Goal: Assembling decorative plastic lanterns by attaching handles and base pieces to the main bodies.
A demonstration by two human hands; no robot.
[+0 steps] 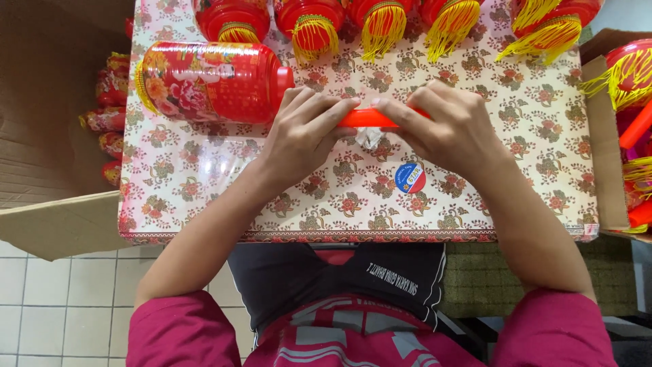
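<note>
A red floral lantern [204, 81] lies on its side on the patterned table [543, 163], its yellow fringe at the left end. An orange-red plastic rod [367, 119] runs from its right end across the table. My left hand [302, 132] grips the rod close to the lantern. My right hand [448, 129] holds the rod's other end, fingers curled over it. A small crumpled clear wrapper [370, 139] lies just under the rod between both hands. A round red, white and blue sticker [410, 178] sits on the table below my right hand.
Several red lanterns with yellow tassels [380, 24] line the table's far edge. A cardboard box [47, 122] at the left holds folded red lanterns [109, 115]. Another box [601, 149] at the right holds lantern parts and red rods [635, 129]. Tiled floor lies below left.
</note>
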